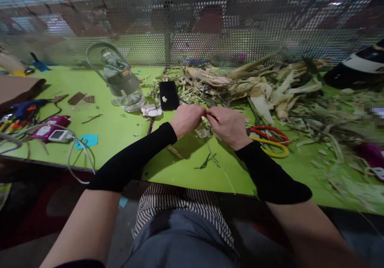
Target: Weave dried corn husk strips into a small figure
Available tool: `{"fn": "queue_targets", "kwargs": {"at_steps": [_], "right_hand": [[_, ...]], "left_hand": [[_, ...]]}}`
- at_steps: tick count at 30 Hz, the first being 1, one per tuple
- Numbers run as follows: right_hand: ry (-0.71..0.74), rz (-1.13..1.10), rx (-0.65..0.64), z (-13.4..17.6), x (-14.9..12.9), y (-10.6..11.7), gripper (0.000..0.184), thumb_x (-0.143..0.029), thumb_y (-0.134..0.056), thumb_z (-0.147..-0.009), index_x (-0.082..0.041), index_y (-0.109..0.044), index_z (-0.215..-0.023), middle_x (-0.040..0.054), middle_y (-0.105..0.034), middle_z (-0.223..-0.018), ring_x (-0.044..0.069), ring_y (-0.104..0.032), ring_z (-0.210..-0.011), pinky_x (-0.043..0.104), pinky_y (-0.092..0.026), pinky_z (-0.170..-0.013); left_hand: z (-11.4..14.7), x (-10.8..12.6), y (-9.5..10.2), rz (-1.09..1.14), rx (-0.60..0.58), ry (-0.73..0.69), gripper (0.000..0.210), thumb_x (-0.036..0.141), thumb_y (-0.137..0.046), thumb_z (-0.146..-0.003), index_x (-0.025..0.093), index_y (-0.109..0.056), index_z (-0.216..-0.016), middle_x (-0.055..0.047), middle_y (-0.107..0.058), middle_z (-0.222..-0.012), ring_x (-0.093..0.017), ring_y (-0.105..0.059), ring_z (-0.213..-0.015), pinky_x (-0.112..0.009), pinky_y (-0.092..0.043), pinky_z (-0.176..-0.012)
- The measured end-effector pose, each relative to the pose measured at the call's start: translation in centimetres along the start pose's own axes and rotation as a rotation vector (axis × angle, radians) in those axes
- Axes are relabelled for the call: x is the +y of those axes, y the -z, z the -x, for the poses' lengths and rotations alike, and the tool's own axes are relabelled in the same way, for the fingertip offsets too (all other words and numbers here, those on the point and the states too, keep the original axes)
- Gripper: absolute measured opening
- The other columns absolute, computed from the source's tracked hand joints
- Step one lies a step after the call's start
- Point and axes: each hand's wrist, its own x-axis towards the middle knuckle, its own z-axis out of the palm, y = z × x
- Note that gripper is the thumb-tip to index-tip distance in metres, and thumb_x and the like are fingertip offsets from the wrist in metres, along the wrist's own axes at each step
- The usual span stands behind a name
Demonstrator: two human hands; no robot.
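Observation:
My left hand (189,119) and my right hand (229,125) meet fingertip to fingertip above the green table (192,170). Both are closed in a pinch; whatever lies between the fingers is hidden or too small to make out. Just beneath them sits a pale scrap of husk (203,133). A thin green strand (213,159) lies nearer the table's front edge. Beside my right wrist are scissors with red and yellow handles (271,141), partly covered by the wrist. Beyond my left hand rests a black phone (168,96) with a small pale bit on it.
Dried corn husks (264,86) are heaped at the back and right. A clear bottle with a grey-green lid (124,84) stands back left. Further left are a magenta power strip (52,127), its white cable and a blue glue gun (28,107). A perforated metal screen (135,32) closes the back.

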Motion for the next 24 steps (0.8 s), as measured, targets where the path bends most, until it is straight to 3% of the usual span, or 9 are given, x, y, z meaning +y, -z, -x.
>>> {"fn": "queue_targets", "kwargs": {"at_steps": [3,5,7,9,12,15,18,24], "right_hand": [[-0.076,-0.235,-0.075,-0.4,0.4,0.6,0.02,-0.033,-0.061,-0.089,-0.02,-0.071,-0.077,0.0058,-0.072,-0.075,0.02,-0.058,-0.068,0.032,-0.035,-0.061],[-0.2,-0.545,-0.159,-0.6,0.9,1.0,0.024,-0.042,-0.07,-0.083,-0.02,-0.069,-0.074,0.0012,-0.065,-0.066,0.015,-0.049,-0.057,0.03,-0.033,-0.056],[-0.323,-0.825,-0.223,-0.8,1.4,1.3,0.035,-0.054,-0.076,-0.076,-0.021,-0.066,-0.074,-0.0023,-0.057,-0.061,0.011,-0.04,-0.051,0.029,-0.029,-0.051],[-0.396,-0.972,-0.218,-0.9,1.7,1.4,0.044,-0.063,-0.077,-0.07,-0.022,-0.06,-0.073,-0.0052,-0.048,-0.058,0.009,-0.032,-0.046,0.027,-0.025,-0.047],[-0.402,-0.998,-0.092,-0.9,1.5,1.1,0.048,-0.065,-0.08,-0.067,-0.024,-0.056,-0.071,-0.0073,-0.042,-0.055,0.008,-0.027,-0.045,0.025,-0.021,-0.044],[-0.327,-0.882,0.111,-0.9,0.9,0.7,0.039,-0.056,-0.081,-0.072,-0.023,-0.06,-0.073,-0.004,-0.052,-0.062,0.01,-0.038,-0.052,0.027,-0.03,-0.049],[-0.281,-0.812,0.19,-0.8,0.7,0.2,0.033,-0.051,-0.079,-0.076,-0.022,-0.062,-0.075,-0.0017,-0.057,-0.067,0.012,-0.044,-0.059,0.028,-0.034,-0.055],[-0.385,-1.098,-0.09,-0.7,1.6,0.4,0.037,-0.051,-0.083,-0.07,-0.022,-0.061,-0.079,-0.008,-0.042,-0.057,0.007,-0.026,-0.046,0.024,-0.017,-0.046]], "left_hand": [[-0.2,-1.3,0.8,0.115,-0.139,-0.132,0.012,0.011,-0.06,-0.08,0.016,-0.065,-0.071,-0.003,-0.061,-0.069,-0.015,-0.056,-0.067,-0.029,-0.042,-0.07],[-0.4,-2.5,1.4,0.438,-0.297,-0.232,0.009,0.014,-0.065,-0.08,0.017,-0.065,-0.071,0.001,-0.058,-0.065,-0.01,-0.05,-0.06,-0.026,-0.042,-0.067],[-0.4,-3.2,1.4,0.837,-0.379,-0.222,0.011,0.022,-0.065,-0.085,0.016,-0.065,-0.076,0.002,-0.058,-0.065,-0.008,-0.051,-0.06,-0.024,-0.044,-0.066],[-0.4,-3.0,1.0,1.163,-0.352,-0.152,0.011,0.025,-0.066,-0.087,0.016,-0.064,-0.081,0.002,-0.06,-0.071,-0.007,-0.055,-0.063,-0.022,-0.048,-0.069],[-0.3,-1.6,-0.2,1.44,-0.184,0.04,0.01,0.024,-0.066,-0.09,0.017,-0.062,-0.085,0.003,-0.061,-0.077,-0.005,-0.057,-0.067,-0.02,-0.051,-0.075],[-0.3,-0.1,-1.1,1.534,-0.045,0.237,0.009,0.021,-0.061,-0.095,0.017,-0.059,-0.087,0.004,-0.06,-0.078,-0.004,-0.055,-0.067,-0.019,-0.051,-0.077],[-0.3,0.3,-1.2,1.53,0.036,0.273,0.009,0.018,-0.06,-0.095,0.016,-0.059,-0.087,0.004,-0.059,-0.075,-0.003,-0.053,-0.065,-0.017,-0.049,-0.071],[-0.5,-1.0,-1.0,1.438,-0.004,0.099,0.006,0.019,-0.067,-0.089,0.014,-0.065,-0.085,0.004,-0.061,-0.076,-0.003,-0.054,-0.065,-0.017,-0.046,-0.066]]}}
